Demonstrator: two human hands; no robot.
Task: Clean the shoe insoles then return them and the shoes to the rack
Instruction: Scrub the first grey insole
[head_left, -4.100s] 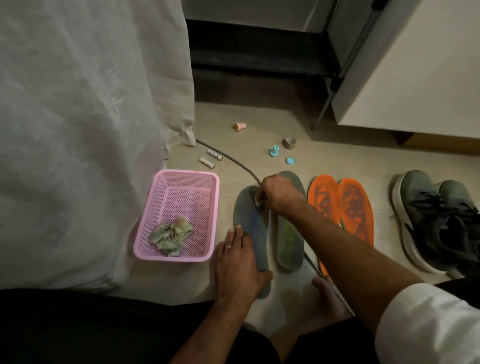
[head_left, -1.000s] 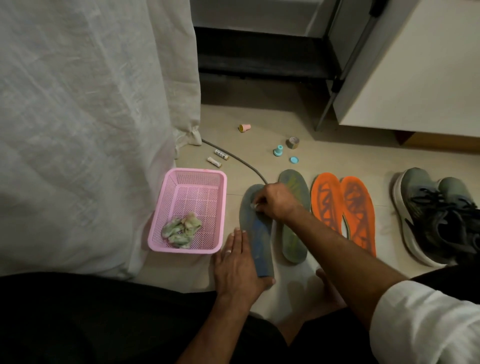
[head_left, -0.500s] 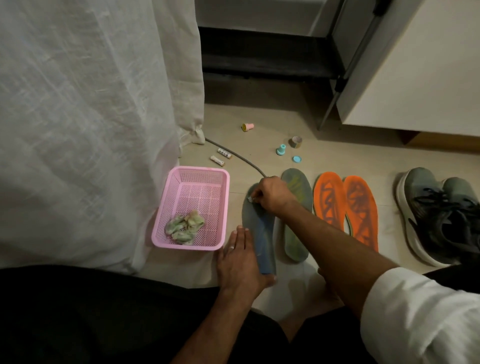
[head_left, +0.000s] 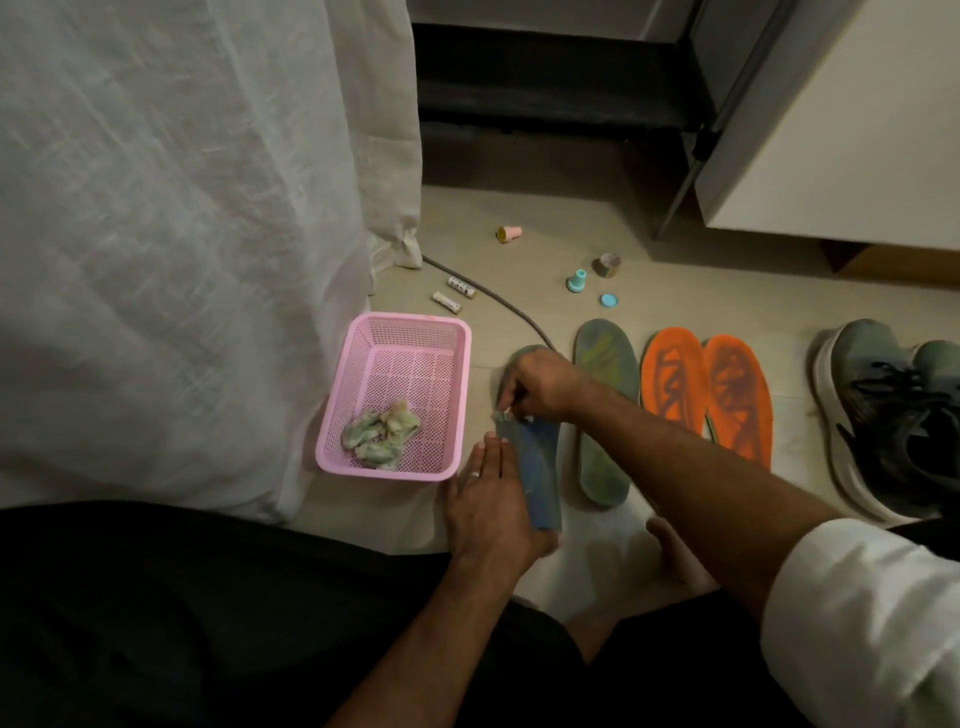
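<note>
A grey-blue insole (head_left: 537, 467) lies on the floor in front of me. My left hand (head_left: 491, 506) lies flat on its heel end with straight fingers, pressing it down. My right hand (head_left: 540, 387) sits over the insole's front half and pinches a small pale wipe (head_left: 503, 415) against it. A second grey insole (head_left: 605, 410) with green marks lies just to the right. Two orange insoles (head_left: 706, 395) lie side by side beyond that. A pair of grey-green shoes (head_left: 893, 415) stands at the far right.
A pink mesh basket (head_left: 402, 327) with crumpled used wipes (head_left: 379, 434) sits left of the insoles, against a white curtain (head_left: 182, 234). Two batteries (head_left: 454, 293), small caps and a grey cable (head_left: 498, 301) lie on the floor behind. A white cabinet (head_left: 857, 130) stands at the back right.
My right hand has drawn the wipe down the insole from the toe end toward the middle. My left hand stays on the heel.
</note>
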